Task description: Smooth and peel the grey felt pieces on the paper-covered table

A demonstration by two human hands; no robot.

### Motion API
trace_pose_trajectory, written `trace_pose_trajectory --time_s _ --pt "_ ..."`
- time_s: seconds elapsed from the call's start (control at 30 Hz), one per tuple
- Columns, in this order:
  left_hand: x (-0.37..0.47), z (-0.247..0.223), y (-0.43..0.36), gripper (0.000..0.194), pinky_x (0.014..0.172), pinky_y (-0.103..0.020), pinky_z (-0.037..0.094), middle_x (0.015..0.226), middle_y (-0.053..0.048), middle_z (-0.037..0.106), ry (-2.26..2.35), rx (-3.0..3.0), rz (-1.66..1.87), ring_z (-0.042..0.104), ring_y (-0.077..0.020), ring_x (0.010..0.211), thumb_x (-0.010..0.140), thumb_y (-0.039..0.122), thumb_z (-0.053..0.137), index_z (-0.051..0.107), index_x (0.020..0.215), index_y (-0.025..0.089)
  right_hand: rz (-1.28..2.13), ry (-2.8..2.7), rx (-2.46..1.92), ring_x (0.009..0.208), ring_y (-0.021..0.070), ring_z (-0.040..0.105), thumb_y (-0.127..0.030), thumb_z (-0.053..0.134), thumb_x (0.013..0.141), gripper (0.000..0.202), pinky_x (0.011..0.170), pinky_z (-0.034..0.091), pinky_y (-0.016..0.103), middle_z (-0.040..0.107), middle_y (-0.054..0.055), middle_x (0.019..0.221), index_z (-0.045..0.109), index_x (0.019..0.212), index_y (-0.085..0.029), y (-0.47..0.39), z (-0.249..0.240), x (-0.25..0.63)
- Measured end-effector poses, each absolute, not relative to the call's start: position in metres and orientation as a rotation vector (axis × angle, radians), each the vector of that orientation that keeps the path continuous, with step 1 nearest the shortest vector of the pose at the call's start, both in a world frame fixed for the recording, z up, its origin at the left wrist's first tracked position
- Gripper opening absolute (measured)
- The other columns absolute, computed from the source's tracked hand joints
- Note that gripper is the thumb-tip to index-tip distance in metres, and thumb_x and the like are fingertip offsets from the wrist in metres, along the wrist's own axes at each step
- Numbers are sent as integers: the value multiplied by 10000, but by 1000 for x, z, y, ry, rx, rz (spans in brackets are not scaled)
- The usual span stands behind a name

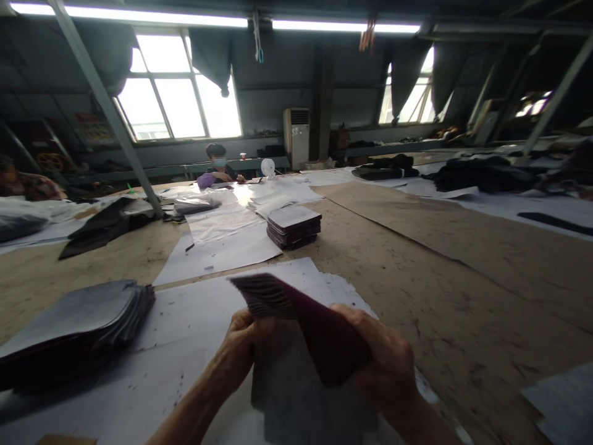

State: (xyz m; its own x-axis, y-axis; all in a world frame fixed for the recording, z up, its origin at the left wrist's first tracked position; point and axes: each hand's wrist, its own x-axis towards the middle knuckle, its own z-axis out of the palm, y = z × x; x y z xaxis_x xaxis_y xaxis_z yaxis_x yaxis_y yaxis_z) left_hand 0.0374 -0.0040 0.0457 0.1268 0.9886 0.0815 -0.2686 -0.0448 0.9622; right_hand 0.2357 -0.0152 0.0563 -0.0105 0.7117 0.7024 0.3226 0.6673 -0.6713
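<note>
Seemingly partway, our left hand [238, 346] and right hand [391, 358] clamp a splayed bundle [328, 337], wide stack [74, 312] at ten o'clock, small stack [294, 230] at twelve.

Lit tubes [152, 16] overhead; bright windows [181, 102], dark curtains [210, 55]; pale upright cabinet [297, 145] between windows; masked person [219, 170] farther off.

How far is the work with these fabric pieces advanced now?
Partly done, it seems. The small stack sits neatly piled, so it looks finished. In progress: the left hand and right hand hold a bent bundle of pieces. Possibly left: the larger stack at left, though I cannot tell whether it is already done.
</note>
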Motion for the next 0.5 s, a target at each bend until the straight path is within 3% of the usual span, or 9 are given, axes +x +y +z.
trace_pose_trajectory --time_s 0.07,0.13,0.2,0.3,0.37,0.43,0.5 --pt "39 47 -4 266 657 -278 471 740 -32 667 862 1110 1290 582 -180 668 576 302 699 694 803 165 197 -1719 -709 768 177 643 -101 542 706 284 717 500 256 692 24 854 659 941 -211 -18 58 237" --pt "39 45 -4 227 677 -273 472 726 -21 671 917 1167 1350 582 -178 681 559 260 715 706 765 167 252 -1707 -736 769 178 643 -110 557 709 264 730 499 265 692 26 853 663 929 -211 -18 61 238" --pt "37 42 -4 175 677 -254 463 702 -9 670 969 1210 1385 574 -168 685 569 211 719 714 737 165 566 -1588 -878 733 202 643 -168 623 674 205 696 511 294 692 32 814 676 871 -196 -15 63 239" --pt "35 38 -4 142 671 -237 452 707 11 669 1022 1249 1443 562 -155 684 588 176 715 718 730 173 1299 -1289 -957 712 237 643 -270 671 635 253 644 521 338 690 56 809 672 863 -161 -9 63 239" --pt "35 39 -6 124 665 -231 449 719 17 670 1044 1275 1471 562 -154 689 582 165 716 715 705 176 1491 -1195 -930 735 253 642 -289 662 638 269 650 521 348 689 65 825 671 864 -143 -8 61 239" --pt "36 43 -8 137 664 -229 451 710 12 668 1052 1278 1478 569 -157 691 559 154 723 708 695 166 1215 -1303 -968 709 251 640 -265 657 643 184 638 522 324 689 44 760 682 777 -142 -9 58 239" --pt "38 49 -11 171 640 -239 460 679 -1 664 1014 1184 1434 577 -158 651 545 177 724 702 714 157 647 -1525 -897 728 241 641 -219 617 681 147 669 523 308 689 32 773 685 794 -155 -12 57 241"
